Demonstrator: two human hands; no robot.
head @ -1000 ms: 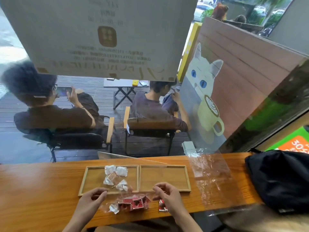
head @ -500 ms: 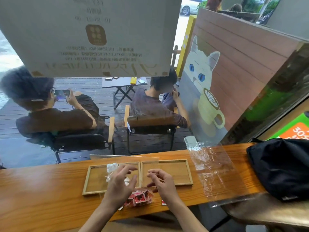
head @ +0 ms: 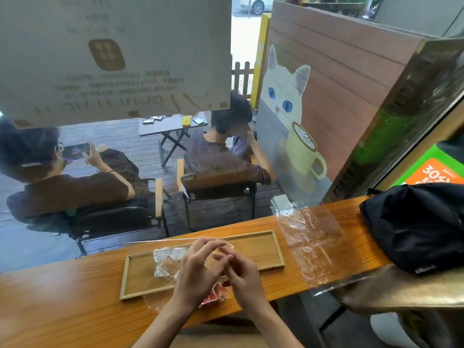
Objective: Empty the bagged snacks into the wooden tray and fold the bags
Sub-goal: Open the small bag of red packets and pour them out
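Both hands meet above the wooden tray [head: 253,241], the left hand [head: 198,266] and right hand [head: 239,268] pinching the top of a clear bag [head: 153,301] holding red snack packets [head: 213,296]. White-wrapped snacks [head: 167,261] lie in the tray's left compartment. An empty clear bag [head: 311,237] lies flat on the wooden counter [head: 62,297] beside a black backpack [head: 414,224].

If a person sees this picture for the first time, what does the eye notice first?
Two hands, the left hand and the right hand, meet at the counter's near edge over red snack packets. Behind them lies a wooden tray holding pale wrapped snacks. A large painted cat fills the window's right side.
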